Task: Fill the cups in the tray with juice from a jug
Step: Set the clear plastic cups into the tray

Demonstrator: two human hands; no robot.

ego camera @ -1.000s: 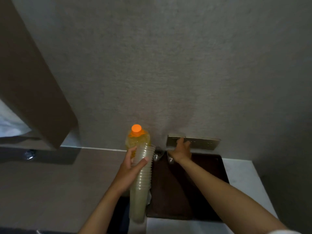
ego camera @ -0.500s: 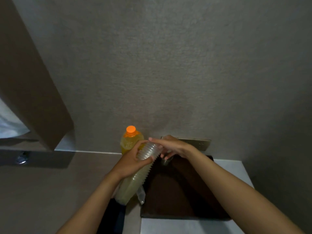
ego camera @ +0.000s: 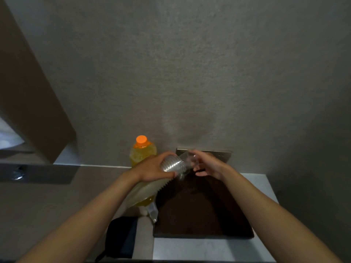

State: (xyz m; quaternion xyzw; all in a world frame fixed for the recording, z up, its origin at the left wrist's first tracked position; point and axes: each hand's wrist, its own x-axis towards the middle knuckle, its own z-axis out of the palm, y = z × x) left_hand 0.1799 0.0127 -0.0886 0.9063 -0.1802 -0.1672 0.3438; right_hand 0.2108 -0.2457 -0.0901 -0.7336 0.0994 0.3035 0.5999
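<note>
The grey wall (ego camera: 190, 73) fills most of the view, and the worktop (ego camera: 47, 202) runs along its foot. On the worktop lies the dark brown tray (ego camera: 205, 215), the landmark here, with its far edge close to the wall. Just left of the tray's far corner stands the juice bottle (ego camera: 142, 152), upright, yellow with an orange cap. Over the tray's left edge the stack of clear cups (ego camera: 152, 185) lies tilted, its top end leaning over the tray. The left hand (ego camera: 152, 169) has its grip curled round the upper part of that stack. Above the tray's far end the right hand (ego camera: 207, 165) pinches a single clear cup (ego camera: 189, 158) at the stack's top end. A dark cloth (ego camera: 121, 238) lies left of the tray's near corner.
</note>
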